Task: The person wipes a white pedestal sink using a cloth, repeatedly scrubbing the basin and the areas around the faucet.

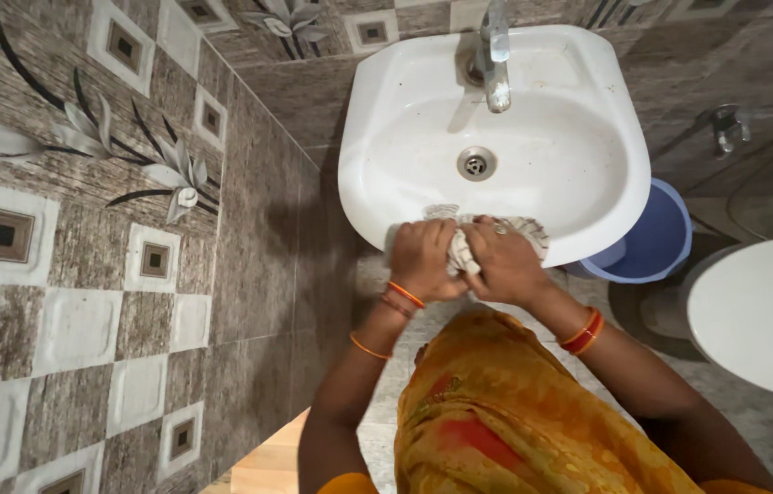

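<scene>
Head view | both hands' grip pinching cloth on sink rim | bucket, toilet right

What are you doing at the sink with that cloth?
A person stands at a white sink and presses a light striped cloth against its front rim. The left hand and the right hand both grip the bunched cloth, close together. The tap above the drain shows no running water. A blue bucket sits on the floor under the sink's right side, and a white toilet lid is further right.
</scene>
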